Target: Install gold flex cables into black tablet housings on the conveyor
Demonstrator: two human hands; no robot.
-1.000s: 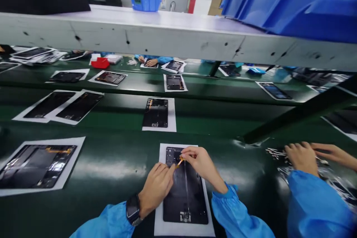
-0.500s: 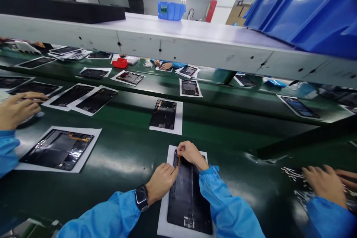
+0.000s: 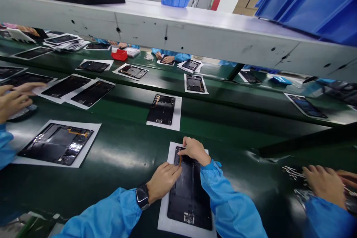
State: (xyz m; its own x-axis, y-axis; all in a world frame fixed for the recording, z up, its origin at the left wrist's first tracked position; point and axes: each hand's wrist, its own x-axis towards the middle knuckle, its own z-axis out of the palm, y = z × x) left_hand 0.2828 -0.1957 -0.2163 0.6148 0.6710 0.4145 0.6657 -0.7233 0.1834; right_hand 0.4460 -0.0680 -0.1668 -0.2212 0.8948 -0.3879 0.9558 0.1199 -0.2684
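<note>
Orange flex cable [image 3: 180, 161] on black tablet back panel [image 3: 189, 197] is touched by curled left hand [image 3: 162, 182], curled right hand [image 3: 196, 151] is rested on the panel, and any grip cannot be told.

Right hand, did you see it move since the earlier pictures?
Yes. The right hand moved toward the far edge of the black tablet, away from the orange strip on it.

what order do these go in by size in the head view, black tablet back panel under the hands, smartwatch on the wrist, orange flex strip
Largest to smallest in the head view:
1. black tablet back panel
2. smartwatch, though it sits nearer the camera
3. orange flex strip, partly hidden, so its full length is unsure
</note>
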